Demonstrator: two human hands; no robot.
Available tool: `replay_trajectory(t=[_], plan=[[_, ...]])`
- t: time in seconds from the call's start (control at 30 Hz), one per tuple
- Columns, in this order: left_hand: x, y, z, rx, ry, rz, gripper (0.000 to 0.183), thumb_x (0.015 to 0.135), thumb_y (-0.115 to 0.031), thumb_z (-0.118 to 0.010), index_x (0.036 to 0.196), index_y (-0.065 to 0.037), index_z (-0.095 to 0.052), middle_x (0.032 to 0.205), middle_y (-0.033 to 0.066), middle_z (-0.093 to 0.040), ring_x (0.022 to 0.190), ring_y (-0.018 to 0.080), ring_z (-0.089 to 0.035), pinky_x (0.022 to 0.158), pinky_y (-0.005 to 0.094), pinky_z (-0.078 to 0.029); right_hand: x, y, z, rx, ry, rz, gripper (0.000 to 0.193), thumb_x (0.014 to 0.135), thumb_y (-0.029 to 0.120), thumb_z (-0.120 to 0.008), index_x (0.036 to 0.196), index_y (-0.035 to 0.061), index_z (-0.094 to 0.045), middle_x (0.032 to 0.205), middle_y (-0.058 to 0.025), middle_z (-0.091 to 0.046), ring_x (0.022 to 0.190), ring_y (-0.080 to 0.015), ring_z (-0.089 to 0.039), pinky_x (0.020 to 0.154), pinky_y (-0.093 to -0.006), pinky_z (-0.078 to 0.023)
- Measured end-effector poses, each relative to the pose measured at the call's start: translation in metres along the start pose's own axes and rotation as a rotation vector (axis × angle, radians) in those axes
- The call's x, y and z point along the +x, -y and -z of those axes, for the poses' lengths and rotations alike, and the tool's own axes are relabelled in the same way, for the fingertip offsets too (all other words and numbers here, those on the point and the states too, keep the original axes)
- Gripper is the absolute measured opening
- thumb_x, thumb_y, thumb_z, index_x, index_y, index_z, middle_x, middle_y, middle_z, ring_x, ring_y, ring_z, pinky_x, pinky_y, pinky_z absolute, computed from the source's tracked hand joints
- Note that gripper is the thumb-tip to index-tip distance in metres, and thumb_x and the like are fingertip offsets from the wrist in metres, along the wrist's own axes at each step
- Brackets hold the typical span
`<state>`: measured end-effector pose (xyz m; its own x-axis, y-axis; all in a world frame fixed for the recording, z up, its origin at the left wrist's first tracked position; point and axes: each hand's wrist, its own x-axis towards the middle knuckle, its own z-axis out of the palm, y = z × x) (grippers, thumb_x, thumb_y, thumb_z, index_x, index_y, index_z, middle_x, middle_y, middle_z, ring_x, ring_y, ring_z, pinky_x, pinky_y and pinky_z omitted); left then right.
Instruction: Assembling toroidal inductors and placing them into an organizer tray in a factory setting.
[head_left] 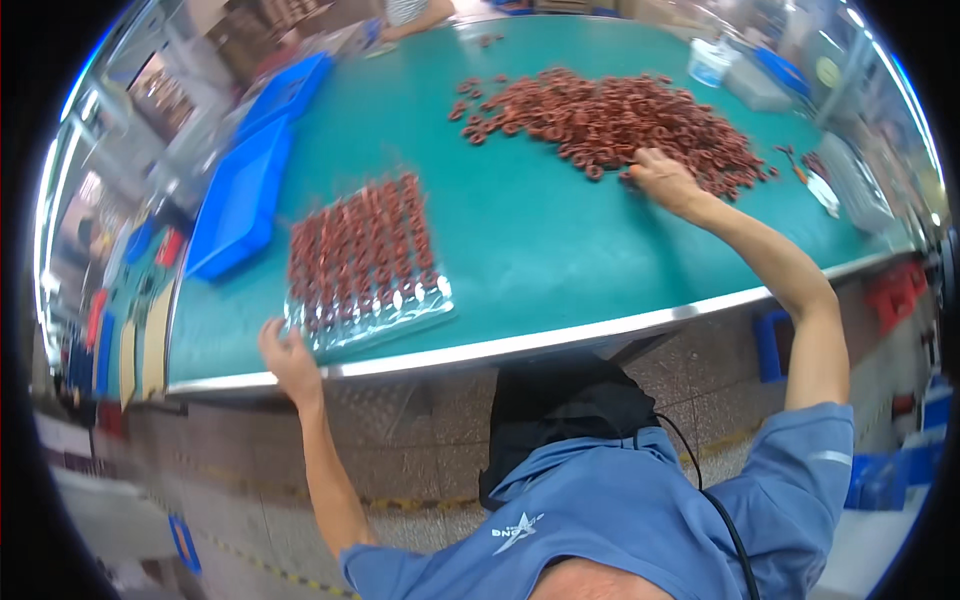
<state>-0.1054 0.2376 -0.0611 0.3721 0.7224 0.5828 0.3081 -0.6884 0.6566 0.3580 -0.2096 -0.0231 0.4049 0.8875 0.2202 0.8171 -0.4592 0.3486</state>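
A large heap of small reddish-brown rings (640, 115) lies on the green table (510, 230). At its near edge my right hand (668, 180) reaches in with curled fingers; what sits between the fingertips is too small to make out, and a bit of orange shows there. To the left lies a clear plastic tray (410, 312), its rows filled with the same kind of rings (360, 240). My left hand (292, 362) is beside the tray's near left corner, thumb and finger apart. Blur hides whether it touches the tray.
Two blue bins (240, 195) line the table's left edge. At the right are an orange-handled tool (800, 172), a clear plastic box (855, 185) and a white tub (710, 62). Another person's arm (420, 20) rests at the far edge. A metal strip (520, 345) borders the near edge.
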Motion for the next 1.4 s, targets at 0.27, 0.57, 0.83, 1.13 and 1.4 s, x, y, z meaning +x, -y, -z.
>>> replay_trajectory(t=[0.27,0.57,0.83,1.13,1.4], plan=[[-0.031,-0.070,0.013,-0.061,0.002,-0.029,0.019,0.091,-0.001,-0.054,0.110,0.004,-0.058,0.123,0.0149,-0.053,0.106,0.0236,-0.055,0.083,0.0323,-0.049,0.009,0.025,0.025,0.420,-0.139,-0.300,0.033,0.091,0.034,-0.060,0.105,0.0040,-0.057,0.096,-0.0154,-0.059,0.092,-0.0330,-0.061,0.078,-0.0448,-0.051],[-0.067,-0.135,-0.013,-0.222,0.171,-0.245,0.014,0.087,0.004,-0.058,0.101,0.001,-0.061,0.113,0.0133,-0.060,0.102,0.0244,-0.058,0.085,0.0320,-0.046,0.012,0.030,-0.007,0.520,-0.206,-0.189,0.038,0.085,0.012,-0.065,0.117,-0.0032,-0.052,0.109,-0.0190,-0.054,0.095,-0.0356,-0.060,0.085,-0.0427,-0.049],[-0.091,-0.169,-0.045,-0.386,0.324,-0.276,0.015,0.084,0.004,-0.062,0.098,-0.001,-0.063,0.109,0.0147,-0.060,0.100,0.0273,-0.060,0.085,0.0335,-0.049,0.008,0.077,0.017,0.747,-0.246,-0.173,0.030,0.081,0.005,-0.065,0.109,0.0018,-0.058,0.103,-0.0141,-0.055,0.099,-0.0314,-0.057,0.086,-0.0392,-0.049],[-0.102,-0.227,-0.076,-0.585,0.344,-0.206,0.016,0.085,0.001,-0.061,0.101,-0.002,-0.062,0.109,0.0127,-0.059,0.081,0.0189,-0.056,0.077,0.0302,-0.046,0.001,0.121,0.026,0.549,-0.290,-0.045,0.035,0.080,-0.006,-0.049,0.114,-0.0021,-0.054,0.100,-0.0187,-0.052,0.096,-0.0367,-0.054,0.085,-0.0432,-0.046],[-0.106,-0.248,-0.098,-0.700,0.504,0.000,0.023,0.089,-0.006,-0.061,0.111,-0.001,-0.058,0.109,0.0123,-0.056,0.083,0.0178,-0.059,0.070,0.0294,-0.051,0.003,0.143,0.067,0.854,-0.364,0.004,0.034,0.078,-0.013,-0.052,0.109,-0.0016,-0.058,0.099,-0.0159,-0.052,0.083,-0.0297,-0.060,0.073,-0.0370,-0.053]])
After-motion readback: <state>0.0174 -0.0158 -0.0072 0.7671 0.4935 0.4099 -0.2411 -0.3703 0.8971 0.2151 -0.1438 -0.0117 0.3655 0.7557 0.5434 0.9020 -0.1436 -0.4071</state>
